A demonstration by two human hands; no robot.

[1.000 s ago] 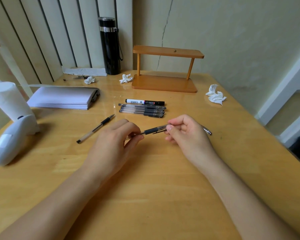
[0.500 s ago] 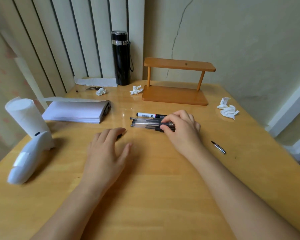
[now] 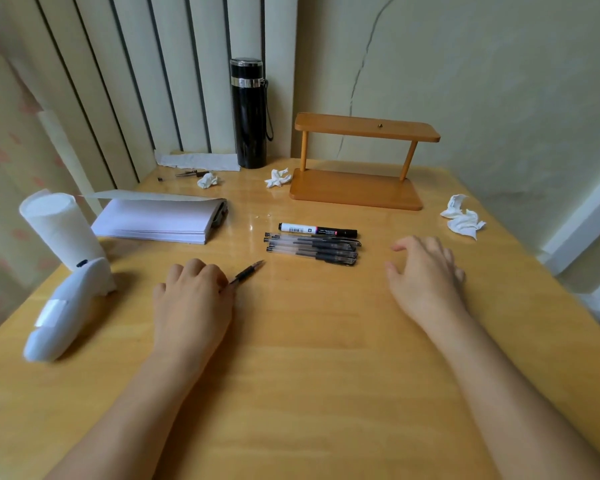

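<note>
At the bottom of the frame two bare forearms reach up across the wooden table point(image 3: 309, 368). Left of centre, the left hand point(image 3: 194, 299) lies knuckles up with its fingers curled round an uncapped gel pen point(image 3: 247, 272); only the black grip and tip show, pointing up and right. Right of centre, the right hand point(image 3: 426, 271) is loose and holds nothing, fingers bent slightly down towards the tabletop. Between and just above the hands lies a row of capped gel pens point(image 3: 312, 249), side by side and touching, with a black and white marker point(image 3: 317, 230) just above them. At the left edge a white handheld device point(image 3: 66, 310) rests below a paper roll point(image 3: 61, 230), and a stack of paper point(image 3: 160, 220) lies to the roll's right. Further up stand a wooden shelf point(image 3: 357, 188) and a black flask point(image 3: 248, 112), and a crumpled tissue point(image 3: 463, 218) lies near the right edge
</note>
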